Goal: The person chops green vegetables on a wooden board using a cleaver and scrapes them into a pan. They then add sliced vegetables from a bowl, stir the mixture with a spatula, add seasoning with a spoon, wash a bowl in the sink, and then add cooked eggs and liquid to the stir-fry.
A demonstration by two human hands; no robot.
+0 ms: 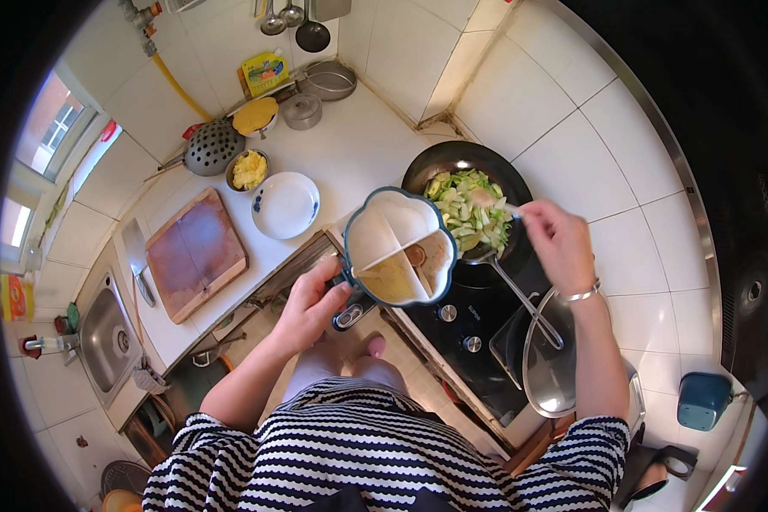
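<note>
My left hand [310, 307] grips the handle of a flower-shaped seasoning box [390, 224] with a dark blue rim. Its four compartments hold pale and yellowish seasonings, with small spoons in the two lower ones. Over the wok [518, 185], my right hand [558, 240] pinches the handle of a small spoon [484, 198], blurred, its bowl above the vegetables. Sliced green vegetables [464, 224] lie in the wok. A metal cooking utensil [525, 294] leans in it, its long handle pointing towards me. The box overlaps the wok's left edge in my view.
The wok stands on a black gas stove [448, 333], with a glass lid [550, 365] beside my right forearm. Leftward on the counter are a white plate [286, 205], a bowl of scrambled egg [248, 171], a wooden cutting board [196, 253], a cleaver [136, 253] and a sink [110, 339].
</note>
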